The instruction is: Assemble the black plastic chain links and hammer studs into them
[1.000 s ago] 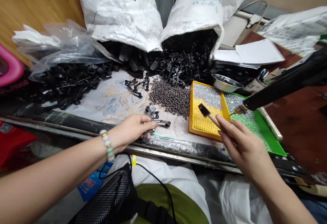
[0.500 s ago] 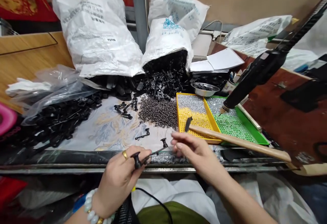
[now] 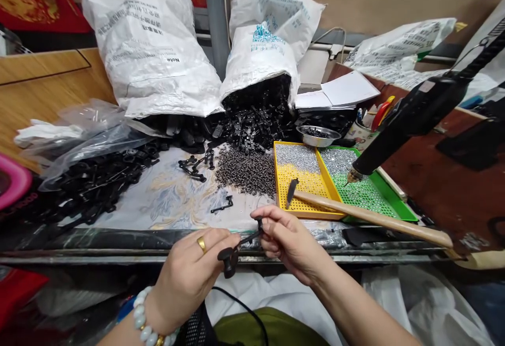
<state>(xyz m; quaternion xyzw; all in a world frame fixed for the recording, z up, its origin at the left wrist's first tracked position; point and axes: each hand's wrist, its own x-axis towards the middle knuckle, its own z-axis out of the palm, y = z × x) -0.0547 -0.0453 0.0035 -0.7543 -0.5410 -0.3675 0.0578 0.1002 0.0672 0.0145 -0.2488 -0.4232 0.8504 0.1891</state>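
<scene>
A slim black plastic bar with a round knob at each end [image 3: 228, 263] is held across the front of the bench. My left hand [image 3: 193, 270], with a gold ring and a bead bracelet, is closed on its near end. The fingers of my right hand [image 3: 286, 241] pinch the far knob. Just beyond the hands lies a similar small black part [image 3: 223, 204] on the patterned sheet [image 3: 169, 199]. A heap of tiny dark pieces [image 3: 245, 171] spreads behind it, beside a small cluster of black parts [image 3: 197, 166].
A hammer [image 3: 363, 216] lies across the yellow tray [image 3: 307, 212] and green tray [image 3: 408, 212] of small metal pieces. Above the green tray hangs a black power screwdriver [image 3: 398, 130]. White sacks [image 3: 158, 57] stand behind, one spilling black parts. More black parts [image 3: 90, 188] are piled left.
My right hand has closed from loose fingers onto the far knob of the black bar. My left hand has shifted slightly right, turning the near knob. The view has moved a little.
</scene>
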